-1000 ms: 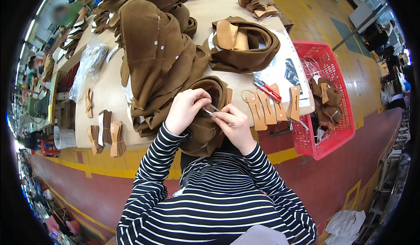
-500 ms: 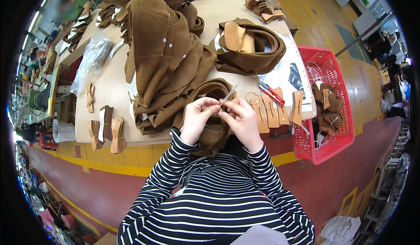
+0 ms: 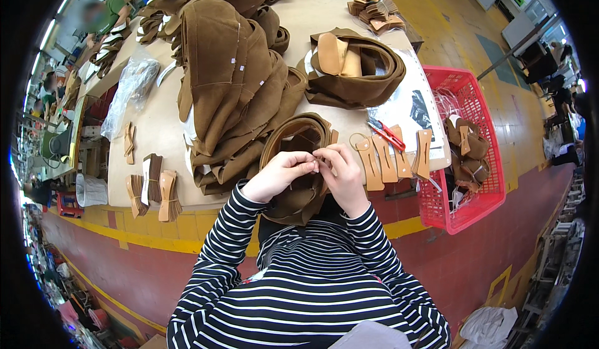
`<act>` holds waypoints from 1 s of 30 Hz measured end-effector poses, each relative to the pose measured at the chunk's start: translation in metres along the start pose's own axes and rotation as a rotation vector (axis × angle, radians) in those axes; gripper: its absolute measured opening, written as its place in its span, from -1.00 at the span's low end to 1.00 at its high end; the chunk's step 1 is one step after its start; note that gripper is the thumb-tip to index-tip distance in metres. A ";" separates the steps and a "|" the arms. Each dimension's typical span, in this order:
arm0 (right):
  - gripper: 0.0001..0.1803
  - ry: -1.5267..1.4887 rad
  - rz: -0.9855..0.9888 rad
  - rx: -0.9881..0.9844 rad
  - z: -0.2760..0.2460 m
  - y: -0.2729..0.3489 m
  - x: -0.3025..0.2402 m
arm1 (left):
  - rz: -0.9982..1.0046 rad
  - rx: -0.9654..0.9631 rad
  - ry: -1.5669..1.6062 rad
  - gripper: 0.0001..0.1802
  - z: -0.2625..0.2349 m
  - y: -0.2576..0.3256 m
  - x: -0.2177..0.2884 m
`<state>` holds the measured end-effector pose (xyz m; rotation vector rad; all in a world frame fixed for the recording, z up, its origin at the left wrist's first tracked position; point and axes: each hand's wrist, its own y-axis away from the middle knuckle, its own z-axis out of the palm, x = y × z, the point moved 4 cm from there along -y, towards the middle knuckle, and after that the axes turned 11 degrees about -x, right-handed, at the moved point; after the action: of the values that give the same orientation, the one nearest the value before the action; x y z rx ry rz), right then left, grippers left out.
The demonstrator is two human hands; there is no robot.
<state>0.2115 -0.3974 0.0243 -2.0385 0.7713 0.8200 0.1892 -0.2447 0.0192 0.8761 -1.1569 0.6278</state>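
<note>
Fingertips [image 3: 306, 167] of your left hand [image 3: 277, 175] and right hand [image 3: 345, 177] meet in a pinch; whether they grip anything, I cannot tell. Beneath them, the coiled brown suede-like bundle [image 3: 298, 207] stretches from your body onto the tan table [image 3: 156, 130], your left hand nearer its middle. Rightward, a red perforated plastic basket [image 3: 435, 207] holds rolled brown pieces [image 3: 477, 143].

Brown roll [image 3: 293, 208], partly behind left grip [image 3: 281, 175]

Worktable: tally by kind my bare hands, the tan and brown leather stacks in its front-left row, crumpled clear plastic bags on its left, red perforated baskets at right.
Left hand and right hand: 2
Leather stacks: 3
Clear plastic bag: 1
Red basket: 1
Total: 7
</note>
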 end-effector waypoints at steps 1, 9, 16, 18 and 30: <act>-0.73 0.009 0.008 -0.023 -0.002 0.000 0.002 | -0.007 0.013 0.019 -0.76 0.000 0.000 0.000; -0.65 -0.109 -0.032 -0.118 -0.005 0.004 0.007 | 0.074 0.043 0.137 -0.79 0.005 -0.002 -0.008; -0.79 -0.503 -0.019 0.045 0.003 0.013 0.013 | 0.150 0.161 -0.078 -0.83 0.001 -0.006 -0.008; -0.81 -0.829 0.081 0.069 0.009 0.017 0.020 | 0.186 0.234 -0.223 -0.85 -0.001 -0.004 -0.002; -0.76 -1.042 0.161 0.378 0.012 0.037 0.038 | 0.354 0.534 -0.888 -0.86 -0.007 0.002 0.006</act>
<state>0.2033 -0.4151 -0.0261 -0.9885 0.4209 1.4972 0.1928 -0.2373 0.0247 1.5004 -2.0204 0.8923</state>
